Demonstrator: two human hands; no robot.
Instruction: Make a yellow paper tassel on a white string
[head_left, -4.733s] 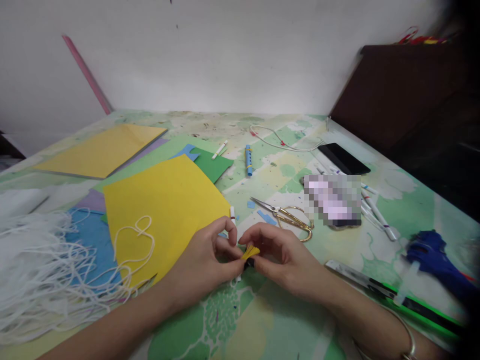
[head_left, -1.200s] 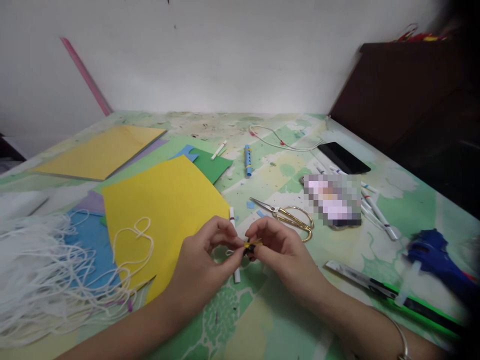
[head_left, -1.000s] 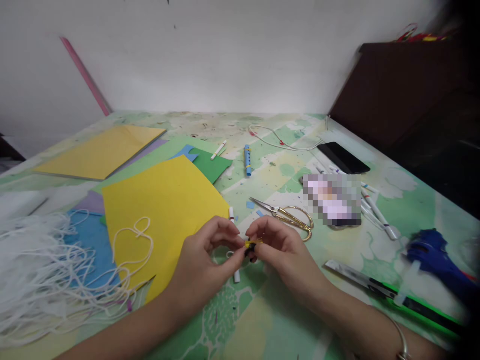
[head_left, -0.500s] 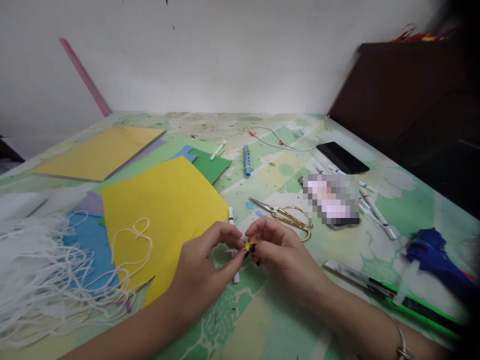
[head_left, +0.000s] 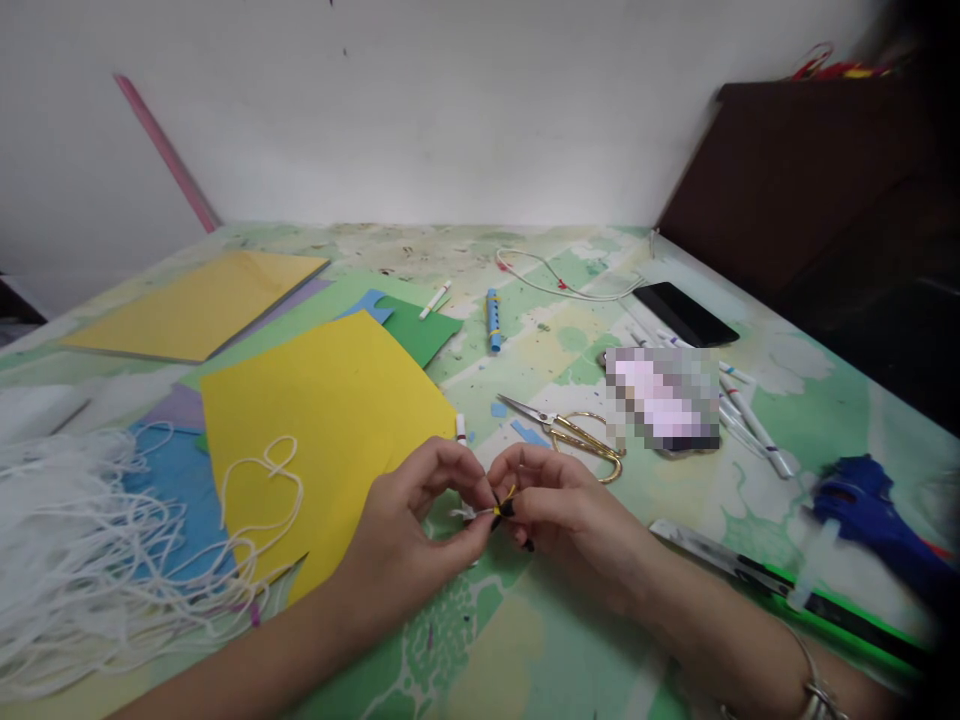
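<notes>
My left hand (head_left: 431, 520) and my right hand (head_left: 566, 500) meet at the lower middle, fingertips pinched together. Between them is a small black and yellow piece (head_left: 502, 508) with a thin white string end sticking out to the left. My left fingertips pinch its string side, and my right thumb and fingers hold its black side. Most of the piece is hidden by the fingers. Just behind the hands stands out a white marker (head_left: 460, 430), partly covered. Gold-handled scissors (head_left: 577, 435) lie beyond my right hand, beside blue paper scraps (head_left: 529, 433).
Yellow sheet (head_left: 322, 410) and tangled white string (head_left: 150, 540) lie left. A rolled blue tube (head_left: 493, 320) is farther back. At right are a phone (head_left: 694, 443), a black device (head_left: 686, 315), markers (head_left: 754, 425), a cutter (head_left: 750, 572) and a blue glue gun (head_left: 870, 510).
The small piece has turned between my fingers, and a yellow end now points up. My fingers have shifted slightly around it.
</notes>
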